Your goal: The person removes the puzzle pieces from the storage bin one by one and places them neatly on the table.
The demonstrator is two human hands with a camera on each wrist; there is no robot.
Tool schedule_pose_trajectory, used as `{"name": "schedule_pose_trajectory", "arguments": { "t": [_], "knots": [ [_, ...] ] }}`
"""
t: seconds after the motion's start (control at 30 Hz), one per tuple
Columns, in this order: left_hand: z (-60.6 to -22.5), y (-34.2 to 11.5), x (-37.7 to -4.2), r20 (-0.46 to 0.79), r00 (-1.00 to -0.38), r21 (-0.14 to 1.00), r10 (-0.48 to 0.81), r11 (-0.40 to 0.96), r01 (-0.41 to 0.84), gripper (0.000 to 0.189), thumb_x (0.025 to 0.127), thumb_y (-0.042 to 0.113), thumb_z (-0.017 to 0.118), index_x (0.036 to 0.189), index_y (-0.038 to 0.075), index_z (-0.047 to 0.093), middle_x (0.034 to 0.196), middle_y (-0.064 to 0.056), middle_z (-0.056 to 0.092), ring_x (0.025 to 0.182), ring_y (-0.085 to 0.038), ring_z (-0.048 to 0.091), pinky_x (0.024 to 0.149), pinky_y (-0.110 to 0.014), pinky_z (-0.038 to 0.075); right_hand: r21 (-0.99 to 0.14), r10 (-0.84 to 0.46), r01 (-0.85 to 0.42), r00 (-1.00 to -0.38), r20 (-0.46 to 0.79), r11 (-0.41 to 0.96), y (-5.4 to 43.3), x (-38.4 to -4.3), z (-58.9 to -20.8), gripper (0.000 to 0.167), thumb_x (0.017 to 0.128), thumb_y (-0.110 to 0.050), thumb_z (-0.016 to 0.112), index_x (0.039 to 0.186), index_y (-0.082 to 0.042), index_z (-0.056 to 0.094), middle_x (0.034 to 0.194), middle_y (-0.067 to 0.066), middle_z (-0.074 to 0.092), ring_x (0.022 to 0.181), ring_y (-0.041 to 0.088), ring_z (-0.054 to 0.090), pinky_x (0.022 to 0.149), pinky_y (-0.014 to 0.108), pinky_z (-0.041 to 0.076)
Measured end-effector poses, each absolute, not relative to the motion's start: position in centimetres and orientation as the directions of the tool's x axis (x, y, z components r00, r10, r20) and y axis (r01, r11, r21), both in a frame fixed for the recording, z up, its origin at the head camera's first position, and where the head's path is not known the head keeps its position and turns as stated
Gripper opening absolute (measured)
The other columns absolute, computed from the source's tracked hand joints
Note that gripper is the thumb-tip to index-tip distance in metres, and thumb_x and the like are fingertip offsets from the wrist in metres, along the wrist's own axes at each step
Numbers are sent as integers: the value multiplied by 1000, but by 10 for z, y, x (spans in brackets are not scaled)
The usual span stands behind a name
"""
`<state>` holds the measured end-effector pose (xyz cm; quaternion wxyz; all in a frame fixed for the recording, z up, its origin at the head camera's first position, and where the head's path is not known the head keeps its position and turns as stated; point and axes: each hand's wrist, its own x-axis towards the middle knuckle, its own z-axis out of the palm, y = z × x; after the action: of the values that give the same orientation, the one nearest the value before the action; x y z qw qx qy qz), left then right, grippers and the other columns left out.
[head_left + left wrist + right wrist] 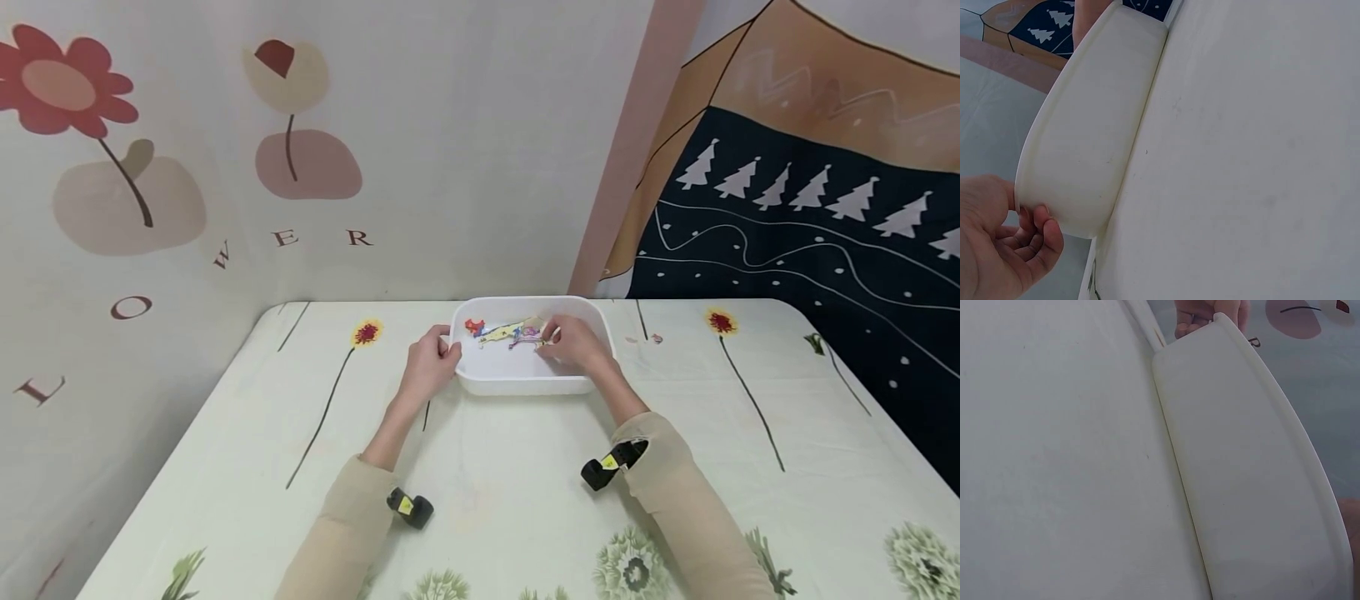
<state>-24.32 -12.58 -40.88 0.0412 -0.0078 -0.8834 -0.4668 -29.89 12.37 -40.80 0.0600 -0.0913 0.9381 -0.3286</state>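
Note:
A white plastic tub (525,386) with rounded corners stands near the far edge of the table. My left hand (432,363) grips its left rim, the thumb over the edge; in the left wrist view the left hand (1007,244) has its fingers curled under the rim. Inside lie several small colourful things in red, yellow, blue and purple (504,332), too small to tell their kind. Reaching over the right side, my right hand (573,343) has its fingertips down at the right end of these things. Whether it pinches one cannot be made out; the tub's wall hides it in the right wrist view.
A pale tablecloth (495,467) with printed flowers covers the table. Behind the table hangs a light curtain (465,167) with flower prints and letters. A dark blue cloth (787,242) with printed trees hangs at the right.

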Motion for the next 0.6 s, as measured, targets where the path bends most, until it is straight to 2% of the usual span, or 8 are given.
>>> {"name": "schedule_pose_trajectory", "arguments": {
  "t": [0.23, 0.43, 0.6],
  "knots": [
    [-409, -126, -243, 88, -996, 826, -23, 561, 60, 41, 101, 12, 58, 139, -3, 52, 78, -8, 52, 65, -19, 48, 57, -27, 39, -608, -204, -113, -975, -82, 786, 123, -298, -407, 25, 89, -15, 76, 101, 2, 63, 94, 12, 60, 88, 26, 53, 80, 35, 42],
    [-409, -126, -242, 90, -996, 827, -21, 558, 63, 41, 101, 12, 58, 138, -3, 53, 78, -8, 52, 64, -18, 49, 56, -26, 39, -628, -187, -79, -976, -108, 774, 123, -297, -406, 26, 88, -12, 72, 107, 4, 62, 99, 14, 61, 93, 27, 54, 83, 36, 44],
    [-409, -126, -243, 95, -995, 827, -20, 558, 68, 41, 101, 12, 58, 138, -4, 53, 78, -7, 51, 64, -18, 49, 56, -26, 39, -636, -173, -66, -979, -107, 769, 124, -296, -404, 33, 90, -17, 72, 112, 4, 60, 103, 16, 60, 94, 28, 54, 84, 37, 44]
  ]
}}
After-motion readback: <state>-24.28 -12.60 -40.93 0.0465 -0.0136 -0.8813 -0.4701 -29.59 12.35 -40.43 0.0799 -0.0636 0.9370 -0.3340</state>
